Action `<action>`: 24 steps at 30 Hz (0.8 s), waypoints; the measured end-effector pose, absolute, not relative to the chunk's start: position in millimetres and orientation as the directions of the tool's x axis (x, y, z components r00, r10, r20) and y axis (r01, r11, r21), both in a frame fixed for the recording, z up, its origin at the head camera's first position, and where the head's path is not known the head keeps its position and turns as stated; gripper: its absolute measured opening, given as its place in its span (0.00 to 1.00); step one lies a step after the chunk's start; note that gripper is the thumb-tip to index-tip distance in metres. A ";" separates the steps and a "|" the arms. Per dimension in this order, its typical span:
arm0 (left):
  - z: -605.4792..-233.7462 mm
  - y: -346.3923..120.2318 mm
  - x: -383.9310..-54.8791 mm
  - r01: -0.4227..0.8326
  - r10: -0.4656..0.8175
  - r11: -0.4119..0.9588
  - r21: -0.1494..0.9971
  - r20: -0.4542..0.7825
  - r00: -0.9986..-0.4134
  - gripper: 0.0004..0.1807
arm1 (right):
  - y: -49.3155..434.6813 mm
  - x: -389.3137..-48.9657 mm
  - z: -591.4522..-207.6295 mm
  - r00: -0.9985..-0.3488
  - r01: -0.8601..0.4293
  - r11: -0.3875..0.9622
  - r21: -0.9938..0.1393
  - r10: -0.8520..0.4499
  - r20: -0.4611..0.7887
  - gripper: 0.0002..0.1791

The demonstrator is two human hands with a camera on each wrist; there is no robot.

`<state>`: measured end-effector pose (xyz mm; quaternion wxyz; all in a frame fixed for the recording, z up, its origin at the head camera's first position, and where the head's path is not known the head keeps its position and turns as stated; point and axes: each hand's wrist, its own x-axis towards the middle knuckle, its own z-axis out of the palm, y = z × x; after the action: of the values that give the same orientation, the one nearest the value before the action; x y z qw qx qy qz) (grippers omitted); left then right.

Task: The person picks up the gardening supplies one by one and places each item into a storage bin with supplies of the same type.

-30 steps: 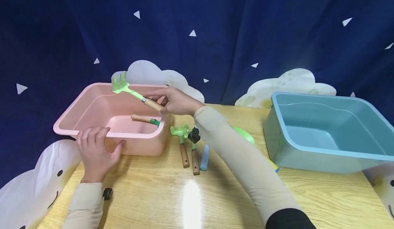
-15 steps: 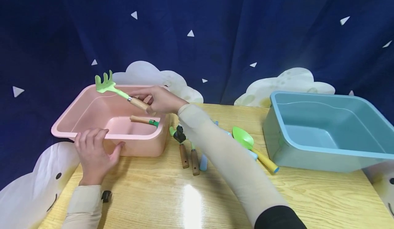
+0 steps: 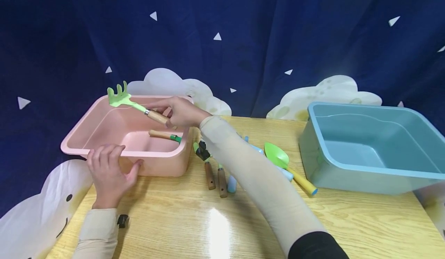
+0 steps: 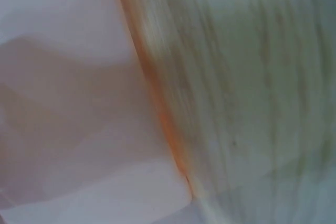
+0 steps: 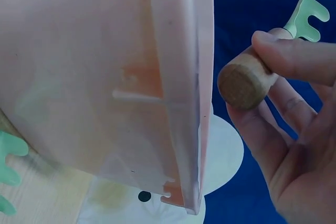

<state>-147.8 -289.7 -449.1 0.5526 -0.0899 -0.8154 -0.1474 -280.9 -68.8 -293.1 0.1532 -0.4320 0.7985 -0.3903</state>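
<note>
My right hand (image 3: 182, 111) pinches the wooden handle of a light green hand rake (image 3: 119, 97) above the pink tub (image 3: 149, 162). In the right wrist view the thumb and fingers close round the rake's handle (image 5: 244, 85), beside the tub's rim. The tines point up and to the left. My left hand (image 3: 109, 172) grips the tub's near rim, fingers over the edge and thumb against the outer wall. Inside the tub lies a tool with a wooden handle and green neck (image 3: 163, 135), its head hidden by the wall. The left wrist view shows mostly the tub wall (image 4: 79, 103).
Right of the tub lie two brown-handled tools, one handle (image 3: 210, 176) beside the other (image 3: 222, 182), and a blue handle (image 3: 231, 184). A green trowel with yellow handle (image 3: 276, 154) lies near the blue tub (image 3: 347, 178). My right forearm covers part of these tools.
My right hand has carried the rake left, further over the pink tub, then held there for the last half second. The left hand stays on the rim.
</note>
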 end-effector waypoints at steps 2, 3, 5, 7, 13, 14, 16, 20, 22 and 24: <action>-448.8 -290.0 -147.3 0.310 -0.017 0.940 0.145 0.925 -0.381 0.35 | -69.1 -281.1 -293.5 -0.576 -0.586 0.323 -0.743 -0.811 0.102 0.40; -448.7 -290.2 -147.1 0.310 -0.017 0.940 0.146 0.923 -0.384 0.35 | -69.2 -281.0 -293.5 -0.575 -0.593 0.325 -0.737 -0.811 0.105 0.40; -448.6 -290.3 -146.8 0.310 -0.016 0.939 0.147 0.922 -0.388 0.35 | -69.6 -280.6 -293.2 -0.569 -0.596 0.322 -0.736 -0.815 0.105 0.40; -448.5 -290.6 -146.8 0.313 -0.016 0.938 0.147 0.923 -0.386 0.35 | -70.5 -279.8 -293.0 -0.573 -0.578 0.318 -0.752 -0.814 0.097 0.40; -449.7 -292.2 -147.8 0.320 -0.011 0.937 0.141 0.926 -0.376 0.35 | -73.4 -279.0 -294.4 -0.590 -0.538 0.330 -0.776 -0.805 0.067 0.41; -449.8 -292.0 -147.6 0.320 -0.012 0.937 0.142 0.927 -0.375 0.34 | -73.9 -279.5 -294.7 -0.592 -0.541 0.339 -0.770 -0.803 0.063 0.41; -449.9 -291.9 -147.2 0.320 -0.013 0.937 0.143 0.927 -0.375 0.34 | -75.4 -280.6 -295.6 -0.598 -0.550 0.358 -0.754 -0.800 0.055 0.40; -449.7 -291.3 -146.2 0.315 -0.018 0.937 0.148 0.925 -0.380 0.35 | -78.0 -283.0 -297.0 -0.640 -0.568 0.429 -0.702 -0.767 0.049 0.37; -449.3 -291.4 -146.1 0.314 -0.018 0.938 0.150 0.922 -0.387 0.34 | -78.2 -284.1 -297.7 -0.664 -0.586 0.458 -0.669 -0.744 0.072 0.36; -448.4 -291.6 -146.0 0.311 -0.016 0.939 0.149 0.920 -0.392 0.34 | -77.3 -285.0 -297.6 -0.688 -0.594 0.481 -0.645 -0.719 0.097 0.36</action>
<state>-146.0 -291.6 -448.4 0.5439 -0.0900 -0.8206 -0.1503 -285.0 -77.3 -297.6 0.0934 -0.3836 0.8554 -0.3352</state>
